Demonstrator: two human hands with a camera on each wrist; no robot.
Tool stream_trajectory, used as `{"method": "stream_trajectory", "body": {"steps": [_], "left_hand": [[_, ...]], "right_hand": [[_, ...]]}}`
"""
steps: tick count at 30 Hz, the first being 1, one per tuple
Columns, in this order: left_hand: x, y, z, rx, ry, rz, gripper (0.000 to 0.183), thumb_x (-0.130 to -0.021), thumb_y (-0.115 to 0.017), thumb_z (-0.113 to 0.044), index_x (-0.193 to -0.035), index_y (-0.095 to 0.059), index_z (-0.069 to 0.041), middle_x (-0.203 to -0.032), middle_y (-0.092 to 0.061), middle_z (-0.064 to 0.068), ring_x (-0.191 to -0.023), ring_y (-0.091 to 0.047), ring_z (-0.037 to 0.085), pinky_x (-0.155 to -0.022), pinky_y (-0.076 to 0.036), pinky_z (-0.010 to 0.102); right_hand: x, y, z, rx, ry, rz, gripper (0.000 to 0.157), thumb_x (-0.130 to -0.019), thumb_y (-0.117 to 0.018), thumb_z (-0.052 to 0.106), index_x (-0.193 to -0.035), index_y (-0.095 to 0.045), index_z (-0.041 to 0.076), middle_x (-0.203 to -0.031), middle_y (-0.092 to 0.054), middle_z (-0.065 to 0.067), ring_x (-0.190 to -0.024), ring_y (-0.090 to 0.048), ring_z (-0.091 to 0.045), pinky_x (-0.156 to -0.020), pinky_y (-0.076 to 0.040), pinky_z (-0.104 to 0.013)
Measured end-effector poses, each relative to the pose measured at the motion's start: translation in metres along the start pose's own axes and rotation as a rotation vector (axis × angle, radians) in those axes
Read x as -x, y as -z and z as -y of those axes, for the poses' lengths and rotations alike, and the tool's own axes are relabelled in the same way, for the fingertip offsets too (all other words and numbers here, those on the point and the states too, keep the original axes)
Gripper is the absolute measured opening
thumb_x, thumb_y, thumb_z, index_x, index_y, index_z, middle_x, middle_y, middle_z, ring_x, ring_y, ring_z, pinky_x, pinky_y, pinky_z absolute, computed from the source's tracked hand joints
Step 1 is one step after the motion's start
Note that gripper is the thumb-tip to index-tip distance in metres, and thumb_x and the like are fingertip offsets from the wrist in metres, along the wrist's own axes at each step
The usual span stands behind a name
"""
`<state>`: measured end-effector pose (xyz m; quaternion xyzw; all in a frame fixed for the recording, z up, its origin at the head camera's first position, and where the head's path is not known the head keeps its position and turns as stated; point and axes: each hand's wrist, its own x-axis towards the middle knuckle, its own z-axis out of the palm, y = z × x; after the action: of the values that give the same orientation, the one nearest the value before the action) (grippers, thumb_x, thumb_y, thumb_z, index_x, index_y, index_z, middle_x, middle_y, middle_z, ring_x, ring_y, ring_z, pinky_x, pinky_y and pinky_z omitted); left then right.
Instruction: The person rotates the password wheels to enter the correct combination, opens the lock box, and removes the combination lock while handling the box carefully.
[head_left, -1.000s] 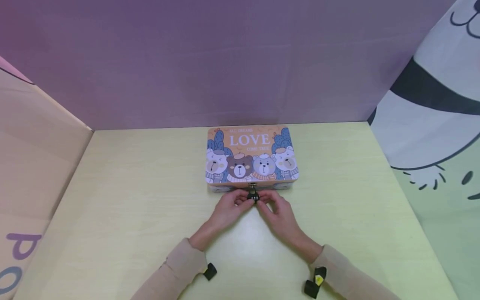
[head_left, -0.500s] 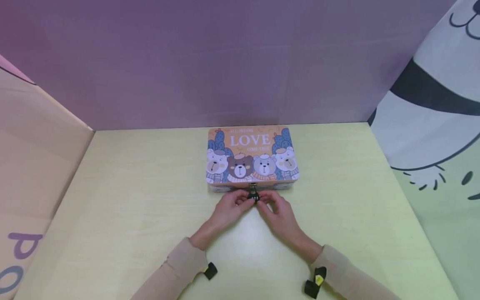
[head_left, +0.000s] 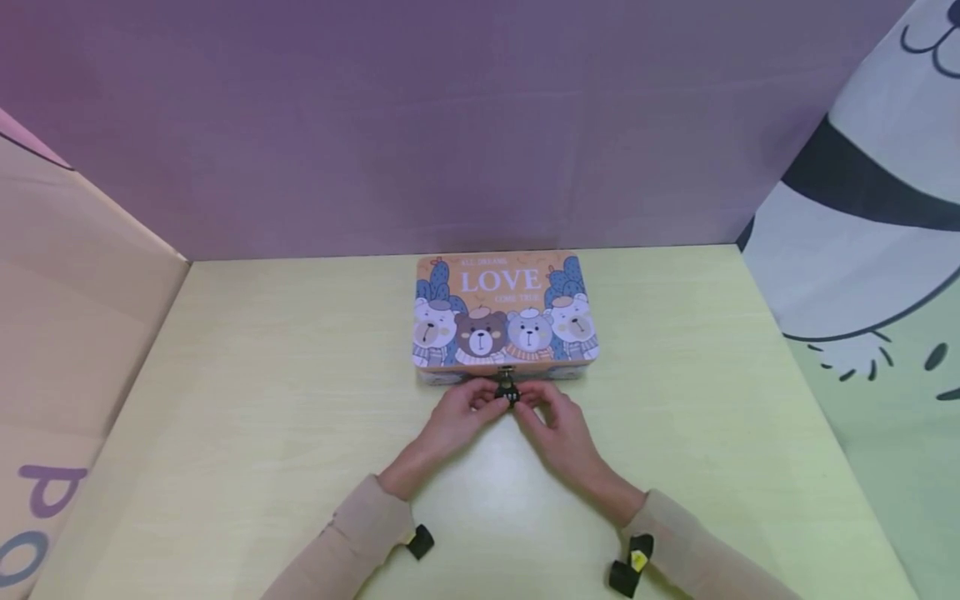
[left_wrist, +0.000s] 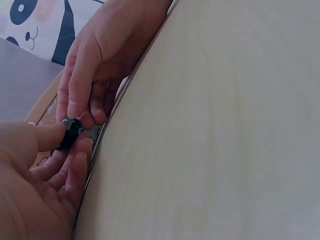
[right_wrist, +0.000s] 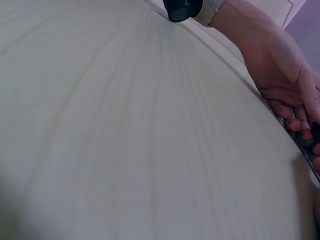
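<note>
A small black combination padlock (head_left: 508,393) with a row of light digits hangs at the front clasp of a tin box (head_left: 506,312). The box lid is closed, orange, printed with bears, cacti and the word LOVE. From the left, my left hand (head_left: 457,419) pinches the padlock between thumb and fingers. On its other side my right hand (head_left: 558,432) holds it with thumb and fingertips. The left wrist view shows both hands meeting at the dark padlock (left_wrist: 71,132). In the right wrist view my left hand (right_wrist: 282,70) shows, while the padlock lies at the frame's edge, mostly hidden.
A pale wooden table (head_left: 285,375) lies under the box. Behind it rises a purple wall panel (head_left: 450,125), with printed panels at left and right. Each sleeved wrist carries a black camera, one being the right wrist camera (head_left: 626,575).
Both hands stay at the padlock with hardly any visible movement. The box stays in place.
</note>
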<state>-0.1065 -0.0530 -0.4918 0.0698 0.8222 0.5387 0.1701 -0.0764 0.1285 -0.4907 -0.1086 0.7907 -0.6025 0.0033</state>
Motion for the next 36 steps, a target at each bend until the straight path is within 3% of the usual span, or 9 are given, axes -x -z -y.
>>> {"method": "stream_trajectory", "body": {"steps": [8,20,36], "left_hand": [[-0.001,0.000,0.000,0.033,0.008,0.002,0.024,-0.096,-0.064,-0.024,-0.111,-0.065,-0.005,-0.091,-0.068,0.001,-0.079,-0.062,0.013,-0.074,-0.055,0.029],[-0.001,-0.002,-0.004,-0.020,0.042,-0.010,0.022,-0.097,-0.062,-0.027,-0.108,-0.066,-0.008,-0.085,-0.068,-0.002,-0.076,-0.063,0.011,-0.075,-0.053,0.031],[-0.001,-0.002,-0.002,0.010,0.034,-0.004,0.023,-0.097,-0.063,-0.024,-0.112,-0.065,-0.007,-0.091,-0.067,0.000,-0.077,-0.062,0.012,-0.074,-0.054,0.030]], "right_hand": [[-0.002,-0.001,-0.026,0.004,0.036,0.011,0.023,-0.094,-0.065,0.007,-0.117,-0.060,0.008,-0.103,-0.067,-0.003,-0.100,-0.061,-0.019,-0.102,-0.047,-0.027],[-0.002,0.000,-0.027,0.006,0.043,0.012,0.023,-0.094,-0.065,0.009,-0.116,-0.061,0.013,-0.102,-0.066,0.003,-0.100,-0.061,-0.017,-0.102,-0.048,-0.028],[-0.002,0.000,-0.027,0.004,0.035,0.013,0.024,-0.093,-0.066,0.008,-0.116,-0.061,0.013,-0.102,-0.067,0.003,-0.100,-0.061,-0.017,-0.101,-0.048,-0.027]]}}
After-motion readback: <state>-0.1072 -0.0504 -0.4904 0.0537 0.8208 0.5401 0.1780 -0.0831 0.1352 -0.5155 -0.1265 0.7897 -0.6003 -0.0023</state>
